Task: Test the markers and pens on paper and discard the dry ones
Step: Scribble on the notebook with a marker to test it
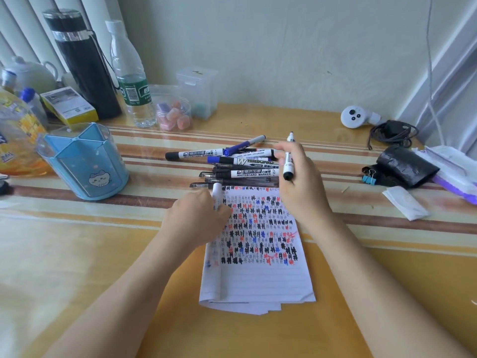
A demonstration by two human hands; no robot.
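A black flask (82,65) and a clear water bottle (129,78) stand at the back left. A white controller (357,117) lies near a coiled black cable (392,133), back right.

Yellow-orange table (77,254) with brown stripes under clear cover. Behind table, plain pale wall (284,47). Left of wall, white vertical blinds (25,29); right of it, white frame (444,81). Soft daylight.

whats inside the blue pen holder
Nothing shows inside the blue pen holder: its visible compartments look bare through the open top. The very bottom is hidden by its walls.
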